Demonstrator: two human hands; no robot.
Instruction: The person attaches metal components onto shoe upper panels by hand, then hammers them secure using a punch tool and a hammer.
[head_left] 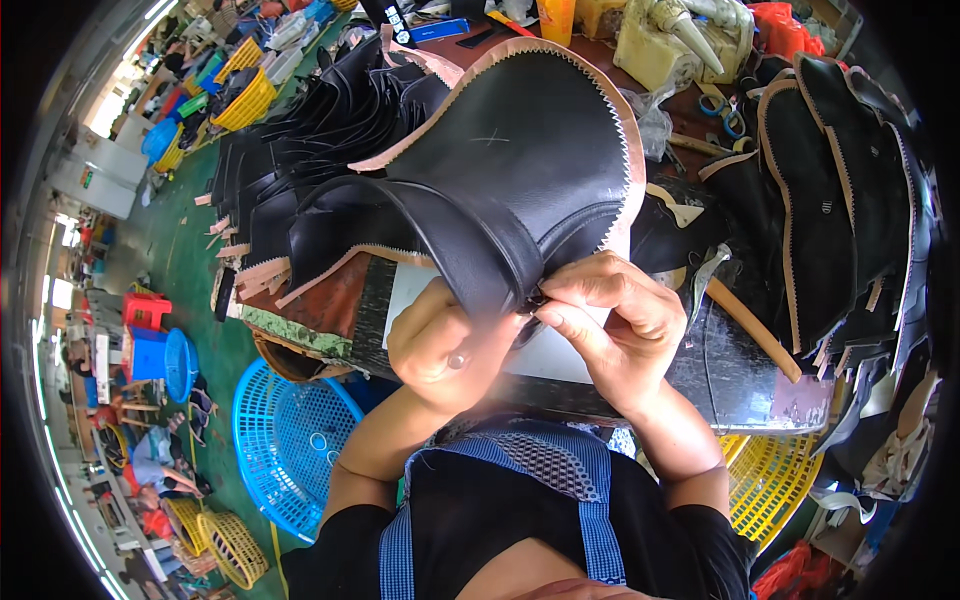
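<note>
A black leather boot upper (500, 140) with a pale pink, zigzag-stitched lining edge lies over the worktable in front of me, its wide rounded end away from me. A folded band of the same leather curls toward my hands. My left hand (440, 345) is closed on the near end of this piece, partly blurred, its fingertips hidden behind the leather. My right hand (625, 320) pinches the leather's near edge between thumb and forefinger. The two hands almost meet there. Whether something small sits between the fingertips I cannot make out.
Similar black leather pieces (330, 120) are piled at left, with more (830, 210) at right. Scissors (732, 118), a wooden handle (752, 328) and a yellowish container (660, 50) lie beyond or beside my right hand. Below the table stand a blue basket (243, 440) and a yellow basket (770, 485).
</note>
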